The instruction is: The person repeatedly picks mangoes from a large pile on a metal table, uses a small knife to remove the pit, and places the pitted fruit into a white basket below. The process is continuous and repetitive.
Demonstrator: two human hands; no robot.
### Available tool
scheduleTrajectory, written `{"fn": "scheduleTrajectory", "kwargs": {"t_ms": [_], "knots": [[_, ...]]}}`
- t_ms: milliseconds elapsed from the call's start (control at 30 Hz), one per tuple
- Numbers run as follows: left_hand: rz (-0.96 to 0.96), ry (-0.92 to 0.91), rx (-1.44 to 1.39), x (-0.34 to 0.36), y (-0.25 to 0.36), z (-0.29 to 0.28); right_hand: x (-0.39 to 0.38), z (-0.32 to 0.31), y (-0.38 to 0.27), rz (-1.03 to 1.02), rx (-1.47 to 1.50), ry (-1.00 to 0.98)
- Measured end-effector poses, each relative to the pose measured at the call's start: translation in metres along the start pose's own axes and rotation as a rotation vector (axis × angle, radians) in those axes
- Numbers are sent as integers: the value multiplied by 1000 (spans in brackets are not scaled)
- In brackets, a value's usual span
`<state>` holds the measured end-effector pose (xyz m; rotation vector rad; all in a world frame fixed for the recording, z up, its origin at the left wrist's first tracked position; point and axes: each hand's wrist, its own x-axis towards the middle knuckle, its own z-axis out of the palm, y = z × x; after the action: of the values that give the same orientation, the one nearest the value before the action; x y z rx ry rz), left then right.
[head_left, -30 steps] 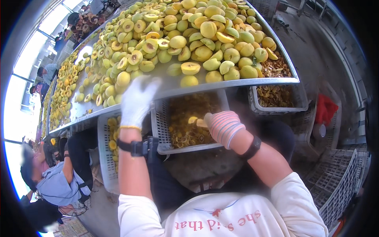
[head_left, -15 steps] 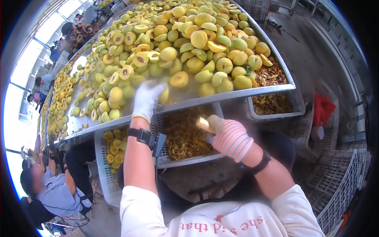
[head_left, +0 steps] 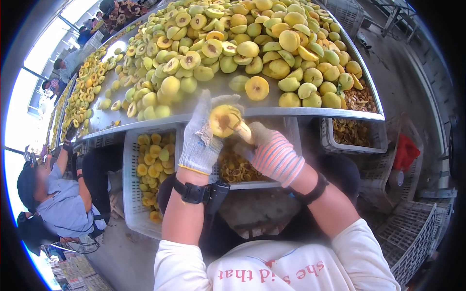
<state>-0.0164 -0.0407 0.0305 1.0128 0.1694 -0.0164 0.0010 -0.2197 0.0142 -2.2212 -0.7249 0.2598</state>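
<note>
My left hand [head_left: 200,141], in a pale glove, holds a cut yellow fruit [head_left: 222,120] with its brown centre facing up. My right hand [head_left: 272,153], in a pink striped glove, grips a short pale tool [head_left: 243,131] that touches the fruit's cut face. Behind them a metal tray [head_left: 315,114] bears a heap of whole and halved fruit [head_left: 289,41], with pits [head_left: 360,102] at its right. Below my hands, a plastic crate of peelings [head_left: 247,167] is partly hidden; left of it stands a crate of fruit halves [head_left: 154,169].
Co-workers sit at my left, the nearest [head_left: 63,208] in a grey top. A crate of scraps [head_left: 349,133] is under the tray's right corner, near a red cloth [head_left: 405,153]. Stacked empty crates [head_left: 407,233] stand at lower right, and a metal frame [head_left: 393,17] at upper right.
My left hand has reached to the tray, then moved right with a halved fruit in it, up against the tool. My right hand's tool has come from over the crate onto that fruit.
</note>
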Motion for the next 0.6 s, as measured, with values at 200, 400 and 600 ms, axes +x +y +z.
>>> {"fn": "scheduleTrajectory", "kwargs": {"t_ms": [200,400,600], "knots": [[59,108,171,-1,-9,-2,8,14,-5,20,-165,-25],[147,134,483,-7,-4,-9,19,17,-9,137,-117,-216],[427,187,558,-14,-9,-3,17,25,6,43,263,-347]]}}
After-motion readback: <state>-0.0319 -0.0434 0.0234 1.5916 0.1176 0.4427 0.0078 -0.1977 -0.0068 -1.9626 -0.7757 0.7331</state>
